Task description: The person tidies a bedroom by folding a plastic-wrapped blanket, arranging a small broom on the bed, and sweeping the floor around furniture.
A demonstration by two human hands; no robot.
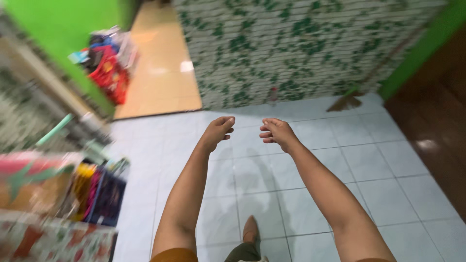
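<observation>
Both arms extend forward over the tiled floor [388,194]; left hand [217,130] and right hand [277,132] hang loosely curled, empty, touching nothing, no object yet handled.

Hands: two, the left hand [217,130] and the right hand [276,132], both empty with fingers loosely curled. Bare foot [250,229]: one. Small bottle [274,95] by the patterned curtain [301,48]: one. Red bag [112,77]: one. Dark crate [108,200]: one.
</observation>
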